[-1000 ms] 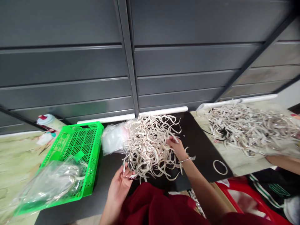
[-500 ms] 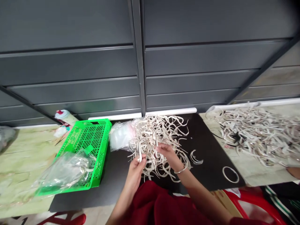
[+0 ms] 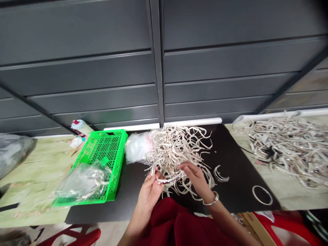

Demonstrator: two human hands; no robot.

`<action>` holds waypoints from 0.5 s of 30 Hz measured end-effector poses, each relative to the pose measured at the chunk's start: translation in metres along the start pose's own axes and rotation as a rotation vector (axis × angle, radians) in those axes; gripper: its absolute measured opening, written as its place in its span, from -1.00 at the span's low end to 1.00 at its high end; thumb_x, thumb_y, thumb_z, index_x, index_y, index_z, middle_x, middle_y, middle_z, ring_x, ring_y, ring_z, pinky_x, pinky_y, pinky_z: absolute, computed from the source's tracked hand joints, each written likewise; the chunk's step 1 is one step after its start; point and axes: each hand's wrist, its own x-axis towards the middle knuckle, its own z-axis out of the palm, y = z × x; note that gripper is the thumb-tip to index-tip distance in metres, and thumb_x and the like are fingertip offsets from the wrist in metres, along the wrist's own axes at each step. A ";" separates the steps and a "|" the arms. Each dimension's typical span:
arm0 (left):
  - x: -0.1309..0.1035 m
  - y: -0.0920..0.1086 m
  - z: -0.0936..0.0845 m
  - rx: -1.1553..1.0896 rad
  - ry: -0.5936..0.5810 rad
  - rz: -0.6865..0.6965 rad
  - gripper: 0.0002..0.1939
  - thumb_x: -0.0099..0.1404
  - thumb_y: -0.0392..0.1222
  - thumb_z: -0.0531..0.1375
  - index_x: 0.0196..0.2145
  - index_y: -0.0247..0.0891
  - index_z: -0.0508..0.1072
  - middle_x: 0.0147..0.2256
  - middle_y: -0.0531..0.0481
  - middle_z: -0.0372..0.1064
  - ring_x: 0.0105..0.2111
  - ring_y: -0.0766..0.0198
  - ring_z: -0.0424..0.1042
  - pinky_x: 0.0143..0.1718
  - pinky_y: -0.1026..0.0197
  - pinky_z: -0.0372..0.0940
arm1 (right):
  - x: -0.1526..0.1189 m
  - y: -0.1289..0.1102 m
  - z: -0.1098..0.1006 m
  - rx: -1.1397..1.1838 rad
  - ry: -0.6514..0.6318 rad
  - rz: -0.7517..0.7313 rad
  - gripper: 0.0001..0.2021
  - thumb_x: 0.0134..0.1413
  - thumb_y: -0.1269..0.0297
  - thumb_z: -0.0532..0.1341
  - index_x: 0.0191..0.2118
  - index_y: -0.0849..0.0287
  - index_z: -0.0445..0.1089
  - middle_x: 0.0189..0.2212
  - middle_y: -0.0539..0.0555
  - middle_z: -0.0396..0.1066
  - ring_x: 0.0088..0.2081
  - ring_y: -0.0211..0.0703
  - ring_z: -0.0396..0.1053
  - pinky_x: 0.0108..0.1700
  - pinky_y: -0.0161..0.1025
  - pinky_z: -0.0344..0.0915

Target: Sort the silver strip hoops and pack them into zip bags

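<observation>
My left hand (image 3: 150, 188) is closed on a curved white strip (image 3: 169, 180) with a shiny edge, its fingers and thumb around the strip's left part. The strip bows towards me and runs right, to below my right hand (image 3: 193, 172). The fingers of my right hand are drawn together above the strip's right end; what lies between them is hidden. A metal bangle (image 3: 212, 200) circles my right wrist. Beneath and beyond both hands spreads a tangled heap of curved white strips (image 3: 176, 143) on a black table surface (image 3: 230, 191).
At left stands a green plastic crate (image 3: 119, 171) holding a clear bag (image 3: 82, 181). A plastic packet (image 3: 137, 148) touches the heap. To the right lie several loose curved pieces (image 3: 219, 175), a ring (image 3: 261, 195) and another heap (image 3: 294, 150). Grey panels (image 3: 217, 68) rise behind.
My hands have shifted slightly towards me and turned. The strip, upright pieces of which showed at each hand before, now lies bowed between them. The view has moved a little left.
</observation>
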 end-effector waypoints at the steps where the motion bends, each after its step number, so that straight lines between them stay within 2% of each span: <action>1: -0.001 0.001 0.000 -0.011 -0.002 -0.004 -0.77 -0.01 -0.34 0.36 -0.32 -0.33 0.50 -0.55 0.09 0.32 -0.50 0.36 0.35 -0.33 0.27 0.31 | -0.002 0.001 -0.003 0.025 -0.010 0.017 -0.78 0.16 0.13 0.14 -0.29 0.09 0.49 -0.37 0.07 0.44 -0.33 -0.15 0.38 -0.26 -0.22 0.32; 3: -0.003 0.001 0.002 -0.008 -0.002 -0.005 -0.81 0.01 -0.38 0.34 -0.35 -0.34 0.50 -0.54 0.08 0.33 -0.51 0.38 0.34 -0.35 0.29 0.30 | -0.007 0.004 -0.005 0.057 -0.040 0.013 -0.79 0.12 0.11 0.18 -0.23 0.08 0.48 -0.37 0.06 0.44 -0.39 -0.19 0.37 -0.34 -0.25 0.32; 5: -0.005 0.000 0.005 0.012 -0.005 0.000 -0.82 0.01 -0.38 0.34 -0.37 -0.33 0.50 -0.54 0.08 0.33 -0.53 0.39 0.31 -0.39 0.31 0.28 | -0.012 0.005 -0.003 0.026 -0.087 -0.049 -0.82 0.08 0.14 0.24 -0.22 0.07 0.48 -0.34 0.06 0.44 -0.36 -0.18 0.38 -0.33 -0.25 0.33; 8: -0.008 -0.002 0.008 0.055 -0.029 0.017 -0.83 -0.01 -0.35 0.36 -0.40 -0.32 0.50 -0.55 0.08 0.33 -0.54 0.39 0.29 -0.42 0.32 0.26 | -0.016 0.003 0.004 -0.097 -0.137 -0.122 -0.92 0.08 0.27 0.24 -0.32 0.08 0.50 -0.36 0.06 0.46 -0.30 -0.15 0.39 -0.23 -0.23 0.31; 10: -0.009 -0.002 0.009 0.077 -0.035 0.026 -0.82 -0.03 -0.32 0.38 -0.42 -0.32 0.50 -0.56 0.08 0.34 -0.53 0.39 0.30 -0.41 0.33 0.27 | -0.018 0.001 0.010 -0.156 -0.144 -0.128 -0.90 0.11 0.34 0.21 -0.38 0.09 0.48 -0.41 0.04 0.46 -0.31 -0.16 0.40 -0.23 -0.24 0.30; 13: -0.008 0.000 0.005 0.143 0.021 0.027 -0.77 -0.07 -0.30 0.41 -0.40 -0.31 0.52 -0.48 0.02 0.42 -0.50 0.37 0.35 -0.41 0.33 0.28 | -0.019 0.005 0.013 -0.187 -0.140 -0.145 -0.86 0.13 0.34 0.17 -0.41 0.11 0.46 -0.43 0.05 0.44 -0.33 -0.16 0.40 -0.25 -0.25 0.30; 15: -0.006 0.003 -0.002 0.213 0.103 0.025 -0.73 -0.09 -0.27 0.42 -0.36 -0.31 0.54 -0.43 -0.02 0.46 -0.48 0.36 0.37 -0.41 0.33 0.30 | -0.017 0.019 0.006 -0.232 -0.077 -0.144 -0.83 0.14 0.30 0.15 -0.43 0.12 0.44 -0.44 0.05 0.44 -0.34 -0.15 0.39 -0.25 -0.23 0.30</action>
